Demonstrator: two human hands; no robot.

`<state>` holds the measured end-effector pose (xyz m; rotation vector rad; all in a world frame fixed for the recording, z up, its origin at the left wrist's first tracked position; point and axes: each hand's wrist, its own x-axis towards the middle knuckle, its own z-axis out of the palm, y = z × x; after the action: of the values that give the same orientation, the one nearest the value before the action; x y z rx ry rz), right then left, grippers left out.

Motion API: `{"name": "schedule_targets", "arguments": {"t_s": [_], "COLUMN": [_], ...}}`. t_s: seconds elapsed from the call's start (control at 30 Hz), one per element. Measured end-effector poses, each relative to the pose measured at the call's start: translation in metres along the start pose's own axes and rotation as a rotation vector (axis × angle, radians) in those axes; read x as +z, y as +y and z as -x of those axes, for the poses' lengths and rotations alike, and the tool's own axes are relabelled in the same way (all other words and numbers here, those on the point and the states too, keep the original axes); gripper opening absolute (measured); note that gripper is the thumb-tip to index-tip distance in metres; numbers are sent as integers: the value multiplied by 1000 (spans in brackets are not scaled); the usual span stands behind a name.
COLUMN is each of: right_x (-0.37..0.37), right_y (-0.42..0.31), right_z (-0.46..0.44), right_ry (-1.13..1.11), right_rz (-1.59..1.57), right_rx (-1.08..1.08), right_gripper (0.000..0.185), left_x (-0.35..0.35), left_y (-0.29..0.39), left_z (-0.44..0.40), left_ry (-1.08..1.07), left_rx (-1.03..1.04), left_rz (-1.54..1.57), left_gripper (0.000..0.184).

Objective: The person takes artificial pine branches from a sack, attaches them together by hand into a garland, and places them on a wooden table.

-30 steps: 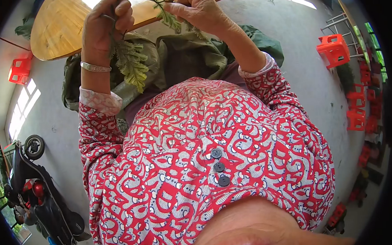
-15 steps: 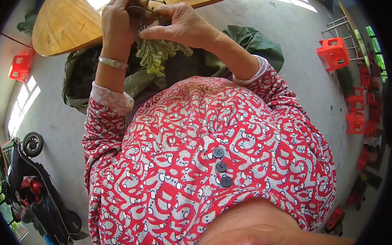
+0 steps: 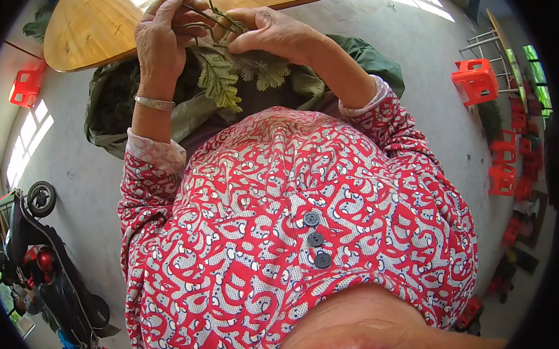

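My left hand (image 3: 161,42), with a silver bracelet (image 3: 155,103) at the wrist, has its fingers closed around thin, dark, bent stems (image 3: 201,14). On the other side, my right hand (image 3: 276,32) pinches the same bunch between thumb and fingers. Below the fingers hang fern-like leaf sprigs (image 3: 219,82), one yellow-green and others duller grey-green (image 3: 262,72). Whether they are real or artificial I cannot tell. Under the hands, a dark green bag or sack (image 3: 109,129) lies across my lap, partly hidden by my forearms.
A wooden table (image 3: 86,33) with a curved edge stands just beyond my hands. Red plastic stools are at the left (image 3: 27,87) and right (image 3: 475,82), with several more along the right side. A dark motorbike (image 3: 66,290) is parked at the lower left.
My hands have drawn slightly apart, the left one shifting left and the right one right. The sprigs have spread, and the bent stems between the fingers show more plainly.
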<state>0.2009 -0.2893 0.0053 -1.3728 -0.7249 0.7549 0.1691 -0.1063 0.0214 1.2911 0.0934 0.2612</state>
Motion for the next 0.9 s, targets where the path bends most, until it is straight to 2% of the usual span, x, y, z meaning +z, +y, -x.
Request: {"name": "schedule_targets", "arguments": {"t_s": [0.03, 0.1, 0.13, 0.17, 0.2, 0.27, 0.33, 0.43, 0.47, 0.57, 0.6, 0.63, 0.73, 0.87, 0.9], "right_x": [1, 3, 5, 7, 10, 15, 18, 19, 19, 20, 19, 18, 16, 18, 17], "right_y": [-2, -12, -13, -13, -9, -17, -22, -24, -23, -20, -21, -22, -31, -30, -36], "right_z": [1, 10, 14, 18, 23, 28, 30, 33, 35, 38, 38, 38, 45, 54, 55], "right_ry": [-20, -128, -213, -298, -333, -414, -445, -464, -471, -442, -433, -422, -576, -635, -670], "right_rz": [52, 395, 426, 457, 398, 441, 431, 432, 434, 458, 467, 480, 493, 514, 529], "right_rx": [-48, 23, 41, 57, 4, -18, -19, 6, 3, -14, -18, -23, -10, 8, 11], "right_gripper": [27, 22, 22, 24, 25, 25, 25, 23, 23, 19, 19, 18, 21, 24, 25], "left_x": [-2, -7, -12, -15, -12, -14, -14, -9, -7, -13, -16, -12, -13, -12, -13], "left_y": [3, 9, 11, 14, 17, 18, 14, 19, 19, 27, 25, 18, 35, 37, 37], "left_z": [7, 22, 30, 39, 50, 66, 88, 111, 114, 118, 121, 125, 120, 110, 107], "left_ry": [-24, -85, -120, -155, -181, -336, -472, -473, -437, -486, -550, -585, -731, -1060, -1083], "left_rx": [5, 29, 50, 70, 105, 285, 78, -278, -328, -493, -553, -430, -569, -404, -407], "left_rz": [-89, -306, -435, -565, -709, -723, -329, -68, 31, -220, -213, -220, -414, -413, -451], "left_gripper": [20, 18, 20, 23, 39, 42, 50, 50, 46, 38, 24, 13, 15, 22, 21]}}
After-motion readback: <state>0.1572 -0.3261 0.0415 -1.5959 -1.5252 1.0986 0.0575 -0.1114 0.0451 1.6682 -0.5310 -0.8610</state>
